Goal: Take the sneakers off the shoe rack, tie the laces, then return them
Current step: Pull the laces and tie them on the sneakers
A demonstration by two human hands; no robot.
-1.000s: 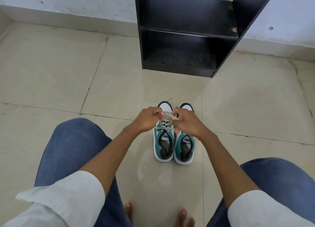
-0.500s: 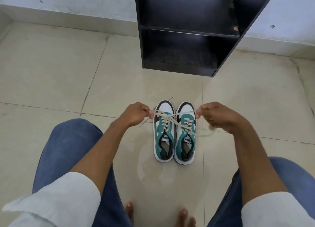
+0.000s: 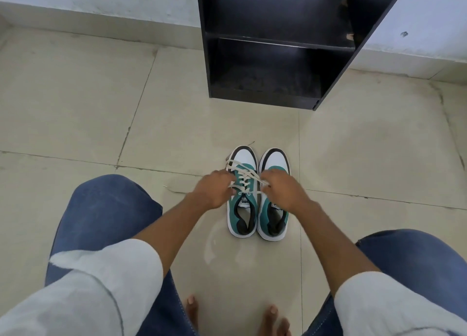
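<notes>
Teal-and-white sneakers (image 3: 257, 196) sit paired while both hands (image 3: 214, 190) (image 3: 280, 189) pinch the cream laces (image 3: 243, 170).

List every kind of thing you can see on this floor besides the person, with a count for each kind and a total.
Sneakers: 2, the left sneaker and the right sneaker, side by side on the tiles
Shoe racks: 1, the black shoe rack, its visible shelves holding no shoes
Total: 3

A home corner: tiled floor (image 3: 88, 103), plain wall (image 3: 101, 4), black shoe rack (image 3: 273, 42).
</notes>
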